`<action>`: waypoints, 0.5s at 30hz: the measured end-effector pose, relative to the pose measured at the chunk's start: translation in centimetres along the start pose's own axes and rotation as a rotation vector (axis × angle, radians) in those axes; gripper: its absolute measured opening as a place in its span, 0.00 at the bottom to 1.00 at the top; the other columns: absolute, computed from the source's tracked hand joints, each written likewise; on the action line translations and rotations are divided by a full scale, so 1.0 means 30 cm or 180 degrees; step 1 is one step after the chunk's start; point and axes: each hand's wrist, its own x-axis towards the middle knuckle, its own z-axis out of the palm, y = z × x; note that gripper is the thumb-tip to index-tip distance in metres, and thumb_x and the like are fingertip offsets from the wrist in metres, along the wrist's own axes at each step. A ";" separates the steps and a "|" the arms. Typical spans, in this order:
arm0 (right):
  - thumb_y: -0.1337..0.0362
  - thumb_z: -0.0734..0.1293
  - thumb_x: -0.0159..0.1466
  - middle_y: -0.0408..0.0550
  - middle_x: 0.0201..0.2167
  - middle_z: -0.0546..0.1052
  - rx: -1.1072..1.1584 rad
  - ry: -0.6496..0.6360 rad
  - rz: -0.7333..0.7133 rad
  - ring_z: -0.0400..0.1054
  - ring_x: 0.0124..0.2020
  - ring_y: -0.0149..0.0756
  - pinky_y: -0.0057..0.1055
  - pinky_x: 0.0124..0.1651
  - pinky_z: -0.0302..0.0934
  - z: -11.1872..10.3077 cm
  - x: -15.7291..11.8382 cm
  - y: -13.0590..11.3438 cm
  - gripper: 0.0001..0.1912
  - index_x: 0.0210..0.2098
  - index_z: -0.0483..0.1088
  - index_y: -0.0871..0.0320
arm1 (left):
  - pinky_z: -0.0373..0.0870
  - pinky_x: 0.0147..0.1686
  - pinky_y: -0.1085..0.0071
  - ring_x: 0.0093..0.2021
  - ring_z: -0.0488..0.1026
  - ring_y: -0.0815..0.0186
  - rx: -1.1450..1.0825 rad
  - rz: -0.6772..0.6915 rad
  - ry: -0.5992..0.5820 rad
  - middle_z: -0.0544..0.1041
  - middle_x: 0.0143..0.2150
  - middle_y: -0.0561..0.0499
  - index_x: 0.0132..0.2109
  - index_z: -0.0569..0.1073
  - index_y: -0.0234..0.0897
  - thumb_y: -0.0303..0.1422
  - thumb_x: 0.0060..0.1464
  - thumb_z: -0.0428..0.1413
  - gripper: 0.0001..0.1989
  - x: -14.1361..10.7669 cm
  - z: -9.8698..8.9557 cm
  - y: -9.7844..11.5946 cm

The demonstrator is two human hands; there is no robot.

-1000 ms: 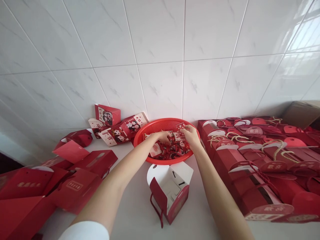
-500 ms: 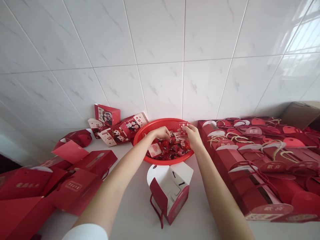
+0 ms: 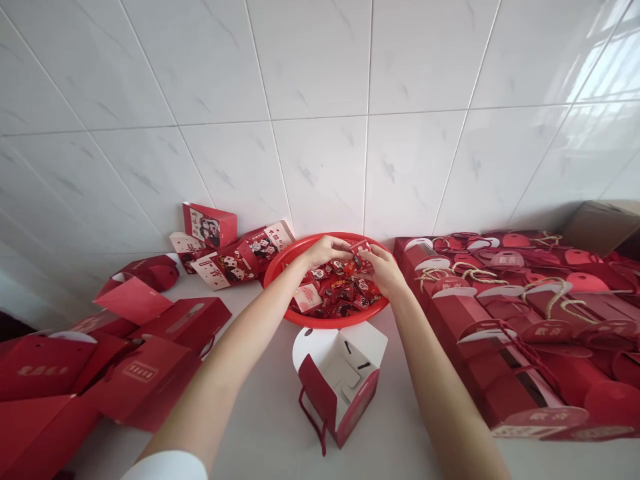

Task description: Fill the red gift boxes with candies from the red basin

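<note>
Over a red plastic basket [image 3: 273, 283] full of red-wrapped candies [image 3: 345, 290], my two hands come close together. My right hand [image 3: 385, 272] grips a small red printed packet [image 3: 361, 252] between thumb and fingers. Beside it, my left hand [image 3: 324, 251] is pinched, its fingertips at the packet's left side; what they hold, if anything, I cannot make out. A pale pink card-like packet [image 3: 307, 298] lies among the candies. In front of the basket stands a dark red gift box [image 3: 356, 407], its top open, showing a white inside and a cord handle.
Closed red gift boxes with cord handles [image 3: 500, 313] stand in rows at the right. Several more red boxes [image 3: 145, 377] lie at the left, and printed ones [image 3: 233, 263] lean by the tiled wall [image 3: 320, 167]. A brown carton [image 3: 600, 227] sits at the far right.
My left hand has risen out of the candies and moved right to the packet in my right hand. The packet has shifted slightly left and is now tilted. The open box stays in place.
</note>
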 end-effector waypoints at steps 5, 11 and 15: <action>0.59 0.75 0.47 0.42 0.23 0.75 0.0082 0.0174 -0.0082 0.69 0.25 0.33 0.30 0.29 0.68 -0.004 0.017 0.009 0.12 0.27 0.71 0.57 | 0.73 0.49 0.64 0.39 0.78 0.65 -0.0541 -0.0001 0.0261 0.82 0.41 0.46 0.44 0.78 0.32 0.30 0.47 0.66 0.15 0.016 -0.001 -0.006; 0.59 0.75 0.44 0.43 0.23 0.75 0.0216 0.0427 -0.0309 0.68 0.25 0.32 0.27 0.25 0.63 -0.014 0.017 0.002 0.14 0.25 0.69 0.57 | 0.73 0.38 0.73 0.36 0.78 0.64 0.1592 -0.0965 -0.0109 0.82 0.37 0.50 0.40 0.81 0.37 0.26 0.49 0.60 0.10 0.007 -0.030 -0.037; 0.60 0.74 0.45 0.42 0.23 0.75 0.0215 0.0401 -0.0249 0.67 0.23 0.31 0.26 0.23 0.59 -0.014 0.014 0.000 0.12 0.25 0.70 0.57 | 0.73 0.33 0.72 0.29 0.76 0.62 0.2153 -0.1479 -0.0529 0.81 0.27 0.49 0.30 0.81 0.35 0.25 0.39 0.65 0.06 -0.011 -0.041 -0.065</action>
